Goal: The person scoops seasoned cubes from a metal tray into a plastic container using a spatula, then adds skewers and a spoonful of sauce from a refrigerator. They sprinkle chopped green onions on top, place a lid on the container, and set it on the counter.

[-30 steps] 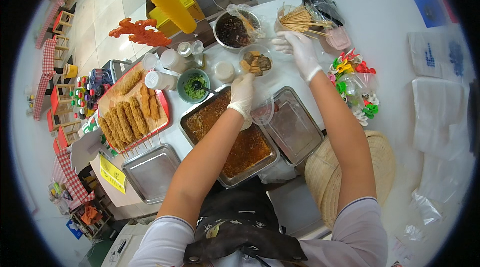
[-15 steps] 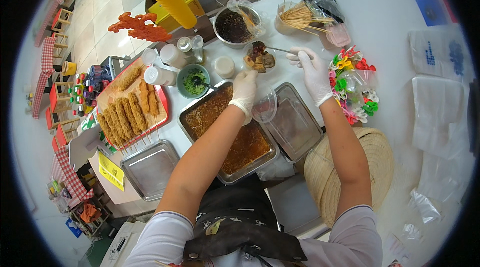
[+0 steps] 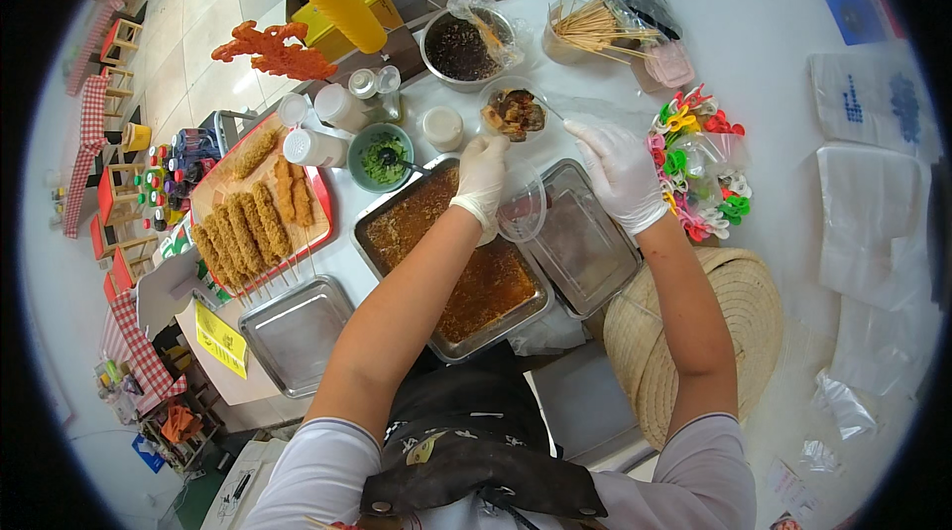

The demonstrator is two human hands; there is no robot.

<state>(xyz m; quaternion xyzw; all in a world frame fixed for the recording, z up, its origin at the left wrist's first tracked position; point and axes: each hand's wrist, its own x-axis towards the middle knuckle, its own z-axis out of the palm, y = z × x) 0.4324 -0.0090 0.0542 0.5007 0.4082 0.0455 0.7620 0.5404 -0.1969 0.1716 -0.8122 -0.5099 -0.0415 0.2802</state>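
A small clear plastic bowl (image 3: 490,96) holds chunks of brown food with dark sauce on top (image 3: 516,117). My left hand (image 3: 483,176), in a thin white glove, closes on the near side of this bowl. A round clear lid (image 3: 523,205) sits just right of my left wrist. My right hand (image 3: 620,171), also gloved, grips a thin metal utensil (image 3: 551,108), probably a spoon, whose far end points at the bowl. My fingers partly hide its handle. Behind the bowl stands a metal basin (image 3: 458,46) of dark sauce, with a crumpled plastic bag on its rim.
Below my left forearm lies a metal tray (image 3: 547,304) of brown broth, beside a metal lid (image 3: 585,252). Left are a green bowl (image 3: 355,165) of chopped greens and a red tray (image 3: 325,195) of breaded skewers. Right are bamboo sticks (image 3: 595,26) and colourful clips (image 3: 684,168).
My right hand has moved nearer and tipped the utensil more steeply. The dark clump at its end has left it, and dark sauce now lies over the food.
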